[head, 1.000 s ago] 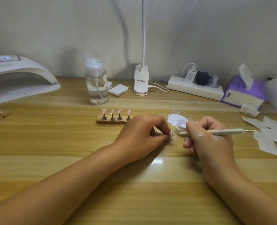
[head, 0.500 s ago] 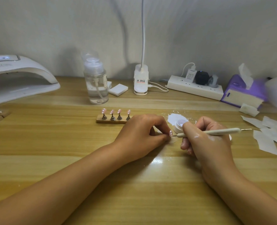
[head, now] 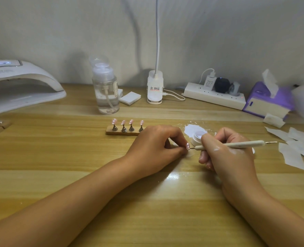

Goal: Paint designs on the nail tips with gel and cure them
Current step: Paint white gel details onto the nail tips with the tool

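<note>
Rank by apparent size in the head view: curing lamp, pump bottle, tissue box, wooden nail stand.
1. curing lamp.
2. tissue box and pump bottle, too alike to rank.
3. wooden nail stand, partly behind the left hand.

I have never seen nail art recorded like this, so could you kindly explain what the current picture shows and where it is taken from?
There is no machine here. A person works with two bare hands, and the only camera sits on their head, looking forward and down.

The left hand pinches a small pink nail tip with white dots. The right hand holds a thin dotting tool, with its point at that tip. Just beyond them sits a small white pot, probably the gel.

On the wooden table are:
- four more pink tips on a wooden holder
- a white curing lamp at far left
- a clear pump bottle
- a clip lamp
- a power strip
- a purple tissue box
- paper wipes at right
</note>
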{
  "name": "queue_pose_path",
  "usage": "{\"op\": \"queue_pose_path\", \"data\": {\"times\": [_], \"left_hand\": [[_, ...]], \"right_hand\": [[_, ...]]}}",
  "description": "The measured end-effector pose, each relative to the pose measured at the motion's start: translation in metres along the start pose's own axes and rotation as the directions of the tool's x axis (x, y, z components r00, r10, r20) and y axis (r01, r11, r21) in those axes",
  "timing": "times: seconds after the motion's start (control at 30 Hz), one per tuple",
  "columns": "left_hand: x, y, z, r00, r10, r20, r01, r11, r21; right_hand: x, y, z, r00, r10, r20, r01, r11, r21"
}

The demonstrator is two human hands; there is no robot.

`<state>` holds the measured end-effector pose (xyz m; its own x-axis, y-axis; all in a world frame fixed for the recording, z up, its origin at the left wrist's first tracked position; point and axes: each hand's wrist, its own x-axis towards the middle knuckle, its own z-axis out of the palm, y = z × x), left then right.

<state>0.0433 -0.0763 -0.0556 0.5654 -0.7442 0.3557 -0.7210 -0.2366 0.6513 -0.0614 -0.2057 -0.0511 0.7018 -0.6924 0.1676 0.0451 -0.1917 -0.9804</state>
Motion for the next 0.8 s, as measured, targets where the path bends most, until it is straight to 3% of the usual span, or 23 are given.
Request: {"op": "queue_pose_path", "data": {"times": [0.8], "left_hand": [[-0.0001, -0.0003, 0.0003, 1.0, 0.003, 0.001, -0.003, 1.0, -0.004]], "right_hand": [[-0.0015, -0.0034, 0.0004, 1.0, 0.002, -0.01, -0.001, 0.999, 0.037]]}}
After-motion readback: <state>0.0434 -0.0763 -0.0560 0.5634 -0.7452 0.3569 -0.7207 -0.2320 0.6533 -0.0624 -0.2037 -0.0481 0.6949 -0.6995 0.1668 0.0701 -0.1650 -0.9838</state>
